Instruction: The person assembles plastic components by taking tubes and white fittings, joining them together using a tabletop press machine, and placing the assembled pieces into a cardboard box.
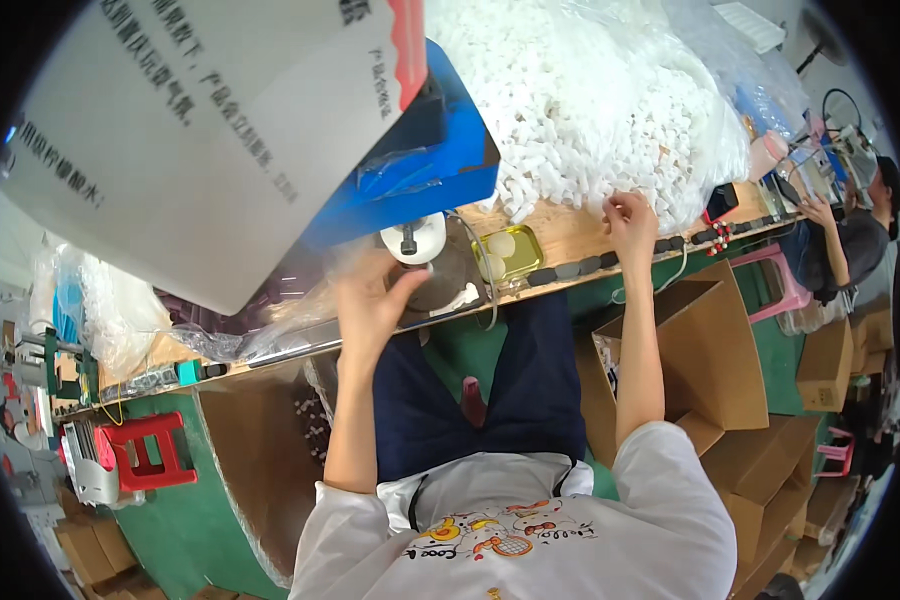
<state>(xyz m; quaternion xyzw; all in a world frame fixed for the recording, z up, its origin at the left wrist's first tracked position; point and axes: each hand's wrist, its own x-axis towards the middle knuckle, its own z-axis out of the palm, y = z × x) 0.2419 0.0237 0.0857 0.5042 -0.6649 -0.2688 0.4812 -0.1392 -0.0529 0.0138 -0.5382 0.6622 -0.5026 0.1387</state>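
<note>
Stools and cartons at far left: a red plastic stool stands on the floor beside an open cardboard box set under the table edge, apparently placed to catch finished pieces. Above it, a large grey printed sheet and a blue bin overhang the work area. At centre, the left hand is partly open, fingers curled, its fingertips touching a small white round fixture with a dark knob on the table; whether it grips anything cannot be told. A small yellow-green tray lies just beside the fixture, within easy reach. To the right, the right hand is nearly closed, fingertips pinched at the edge of a clear bag of small white plastic parts, seemingly picking one out. Another open carton stands below; a second person works at far right.
</note>
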